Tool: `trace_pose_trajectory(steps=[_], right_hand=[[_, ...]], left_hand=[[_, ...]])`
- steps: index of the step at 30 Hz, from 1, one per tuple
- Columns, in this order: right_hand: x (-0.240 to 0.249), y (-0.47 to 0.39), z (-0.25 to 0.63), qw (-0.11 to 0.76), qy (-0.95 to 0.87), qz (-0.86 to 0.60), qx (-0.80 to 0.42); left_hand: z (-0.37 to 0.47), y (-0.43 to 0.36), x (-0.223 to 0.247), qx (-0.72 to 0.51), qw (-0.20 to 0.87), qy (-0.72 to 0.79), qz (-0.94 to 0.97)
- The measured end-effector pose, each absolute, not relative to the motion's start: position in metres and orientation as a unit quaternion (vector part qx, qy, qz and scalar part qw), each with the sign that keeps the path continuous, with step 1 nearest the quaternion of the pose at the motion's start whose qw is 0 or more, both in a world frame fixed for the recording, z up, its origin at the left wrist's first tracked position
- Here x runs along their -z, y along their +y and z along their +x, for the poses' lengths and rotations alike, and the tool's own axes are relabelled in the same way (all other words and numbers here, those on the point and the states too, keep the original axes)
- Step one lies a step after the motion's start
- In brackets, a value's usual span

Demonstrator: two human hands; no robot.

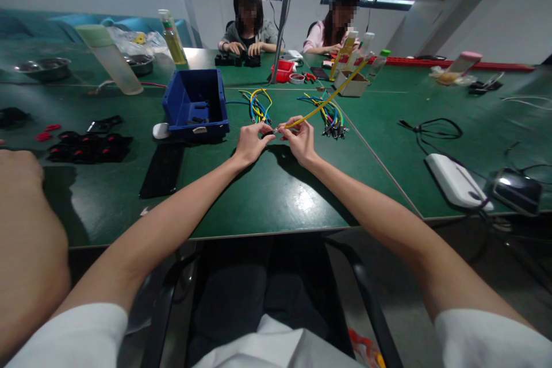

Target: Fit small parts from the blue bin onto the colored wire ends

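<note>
Over the green table, my right hand (301,141) pinches a yellow wire (325,102) close to its metal end; the wire slants up and to the right. My left hand (253,142) is closed on a small dark piece (268,133), and its fingertips meet the wire's end beside the right fingertips. The piece is too small and too covered to make out. Just behind my hands lie two bundles of coloured wires, a left one (260,104) and a right one (334,121) with metal and black ends.
A blue bin (196,132) with black pieces stands left of my hands, by a black phone (161,171). Black parts (88,148) and another person's arm (26,241) are at left. A white device (457,181) lies right. Two people sit opposite.
</note>
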State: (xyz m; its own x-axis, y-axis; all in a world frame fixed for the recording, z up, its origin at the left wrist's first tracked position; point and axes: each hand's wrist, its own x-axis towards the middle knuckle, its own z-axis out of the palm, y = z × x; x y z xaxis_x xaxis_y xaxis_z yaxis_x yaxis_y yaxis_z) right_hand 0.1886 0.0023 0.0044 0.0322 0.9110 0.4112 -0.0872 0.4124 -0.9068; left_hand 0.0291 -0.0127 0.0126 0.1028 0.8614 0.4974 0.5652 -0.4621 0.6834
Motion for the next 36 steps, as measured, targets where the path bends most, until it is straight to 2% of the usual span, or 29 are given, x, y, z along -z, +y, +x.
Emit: trace_pose_trajectory(steps=[36], right_hand=[[-0.0070,0.0051,0.1933,0.589,-0.582,-0.363,-0.428]], left_hand=[[0.0314,-0.0154,-0.0135,-0.452,0.148,0.494,0.727]])
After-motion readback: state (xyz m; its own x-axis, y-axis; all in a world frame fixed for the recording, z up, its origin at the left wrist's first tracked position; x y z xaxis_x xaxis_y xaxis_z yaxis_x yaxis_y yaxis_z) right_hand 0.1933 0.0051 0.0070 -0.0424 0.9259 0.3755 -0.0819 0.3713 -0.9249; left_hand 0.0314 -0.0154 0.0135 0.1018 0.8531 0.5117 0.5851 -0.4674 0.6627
